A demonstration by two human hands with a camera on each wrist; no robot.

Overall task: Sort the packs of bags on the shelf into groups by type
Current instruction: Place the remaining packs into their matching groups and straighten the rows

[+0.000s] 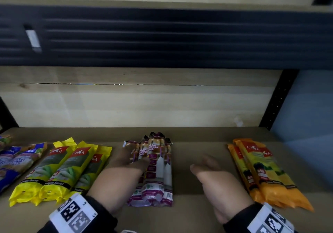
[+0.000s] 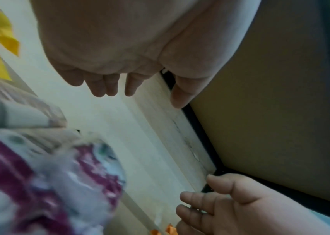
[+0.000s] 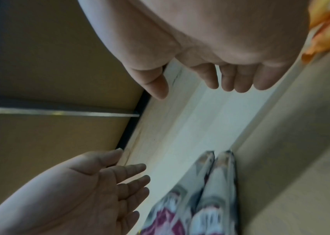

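Both hands loose, holding nothing; left hand [image 1: 126, 162] over the purple packs [image 1: 155, 169], right hand [image 1: 212, 175] beside — square them gently

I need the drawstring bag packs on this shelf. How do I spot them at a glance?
On the shelf board, four groups of packs lie in a row. The drawstring packs are the middle bunch, between the yellow packs and the orange packs, by the left hand. Only they are maroon and white.
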